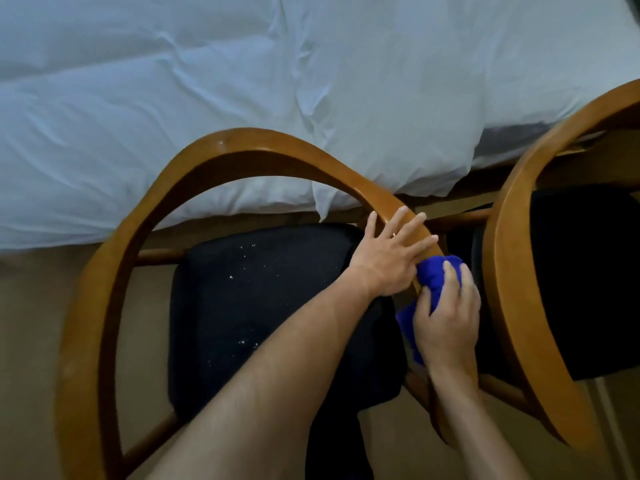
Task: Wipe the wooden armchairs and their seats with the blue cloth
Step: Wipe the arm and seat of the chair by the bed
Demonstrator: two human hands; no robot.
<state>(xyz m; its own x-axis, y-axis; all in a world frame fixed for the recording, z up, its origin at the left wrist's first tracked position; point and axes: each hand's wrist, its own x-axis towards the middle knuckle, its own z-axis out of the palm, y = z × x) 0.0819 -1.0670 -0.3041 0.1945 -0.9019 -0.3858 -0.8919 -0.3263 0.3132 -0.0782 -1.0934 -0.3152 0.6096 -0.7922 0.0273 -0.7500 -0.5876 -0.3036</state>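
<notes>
Two wooden armchairs with curved brown rails stand side by side below me. The left armchair (242, 147) has a dark seat (263, 306) dotted with pale specks. Part of the right armchair (509, 271) and its dark seat (585, 282) show at the frame's right. My left hand (388, 254) rests flat, fingers straight, on the right side of the left chair's rail. Just beside it my right hand (446, 323) grips the bunched blue cloth (436, 275) against that same rail.
A bed with a rumpled white duvet (242, 81) fills the upper frame, its edge hanging right behind both chairs. Beige floor (31, 306) shows at the left. The gap between the two chairs is narrow.
</notes>
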